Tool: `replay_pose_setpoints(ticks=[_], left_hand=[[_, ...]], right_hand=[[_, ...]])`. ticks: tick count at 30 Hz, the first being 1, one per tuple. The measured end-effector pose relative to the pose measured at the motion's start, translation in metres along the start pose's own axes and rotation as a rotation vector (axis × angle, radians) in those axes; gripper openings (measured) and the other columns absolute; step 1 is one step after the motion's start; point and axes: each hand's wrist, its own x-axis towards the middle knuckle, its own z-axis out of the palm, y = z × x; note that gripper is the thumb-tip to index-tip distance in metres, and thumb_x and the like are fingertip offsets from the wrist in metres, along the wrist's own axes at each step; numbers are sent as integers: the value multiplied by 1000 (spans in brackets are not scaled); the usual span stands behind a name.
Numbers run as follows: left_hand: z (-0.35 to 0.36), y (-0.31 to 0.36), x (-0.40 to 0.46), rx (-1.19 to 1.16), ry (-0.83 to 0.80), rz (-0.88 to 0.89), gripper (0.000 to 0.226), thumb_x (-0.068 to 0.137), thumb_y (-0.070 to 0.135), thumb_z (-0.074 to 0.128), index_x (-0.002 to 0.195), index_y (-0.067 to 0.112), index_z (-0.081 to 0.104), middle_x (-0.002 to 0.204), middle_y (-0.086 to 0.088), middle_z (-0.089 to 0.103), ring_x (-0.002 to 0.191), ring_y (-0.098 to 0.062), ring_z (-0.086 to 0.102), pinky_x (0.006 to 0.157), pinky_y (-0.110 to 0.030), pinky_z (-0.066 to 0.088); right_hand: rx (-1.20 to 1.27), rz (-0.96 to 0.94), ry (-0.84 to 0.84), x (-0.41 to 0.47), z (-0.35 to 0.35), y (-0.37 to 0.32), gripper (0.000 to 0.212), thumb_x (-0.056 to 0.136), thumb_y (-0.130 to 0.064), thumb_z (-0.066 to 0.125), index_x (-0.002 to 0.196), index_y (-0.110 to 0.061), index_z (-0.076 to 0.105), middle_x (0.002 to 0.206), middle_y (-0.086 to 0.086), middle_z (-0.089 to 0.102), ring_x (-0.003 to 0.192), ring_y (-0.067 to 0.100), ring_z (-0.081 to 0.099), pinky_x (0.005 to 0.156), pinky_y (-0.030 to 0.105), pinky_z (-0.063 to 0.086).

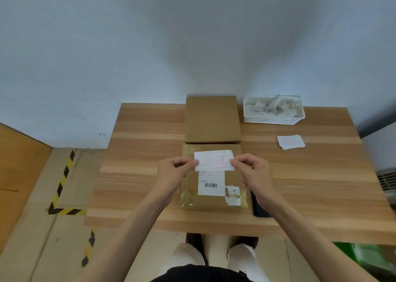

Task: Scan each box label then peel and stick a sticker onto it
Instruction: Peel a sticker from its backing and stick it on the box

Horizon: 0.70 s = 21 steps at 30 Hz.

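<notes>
both hands hold the white rectangular sticker with a red stamp print (213, 160) by its short edges, the left hand (174, 169) and right hand (250, 170) each pinching an end, keeping it flat just above the near brown cardboard box (214, 202) on the wooden surface (139, 174), apparently to line it up beyond the white barcode label (211, 183).

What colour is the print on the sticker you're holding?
Red, a boxed stamp-like design on the white sticker; it shows in the head view, too blurred to read.
</notes>
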Motion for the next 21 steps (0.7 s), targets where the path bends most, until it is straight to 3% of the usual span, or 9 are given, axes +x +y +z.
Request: replay_pose_setpoints(ticks=[2,4,6,9,12,17,21], left_hand=[[-3,-12,4,18,-18,-37,9,86,22,80,85,12,81,75,6,72,54,2,48,57,-13,43],[-3,-25,7,36,-23,-59,10,88,21,78,84,12,80,74,7,72,57,2,52,59,-15,43],[0,-35,13,46,-28,-79,10,88,21,78,83,13,80,80,3,76,71,-4,62,66,-21,48],[9,-44,29,62,-10,-109,11,87,21,79,78,16,79,78,3,76,78,-13,66,74,-28,50],[21,-45,47,121,14,-124,11,86,26,80,79,17,78,76,8,72,74,-9,60,69,-23,44],[48,-42,83,216,13,-87,13,88,26,77,83,15,79,81,9,74,76,-4,65,65,-19,43],[70,-43,115,267,7,-94,11,91,30,75,89,20,79,88,11,75,86,-5,67,75,-21,50]], right_hand=[[-25,18,36,-3,10,13,18,95,-13,67,82,-1,68,87,0,76,56,4,56,48,23,40],[-91,17,58,-3,17,29,21,96,-14,66,80,0,64,87,1,75,77,5,70,58,26,53],[-193,18,85,0,23,43,21,97,-16,65,79,-4,62,88,-3,74,87,4,71,63,26,57],[-303,9,139,11,29,53,23,98,-20,63,77,-14,59,84,-6,71,75,4,68,51,19,46],[-414,27,193,29,29,61,22,99,-28,62,79,-18,59,78,-9,66,62,8,57,54,26,42],[-484,43,206,71,19,72,20,99,-30,59,81,-21,58,80,-6,66,71,16,60,63,36,48],[-477,76,209,106,7,80,19,98,-27,61,81,-18,58,81,-4,67,70,15,58,62,34,46]])
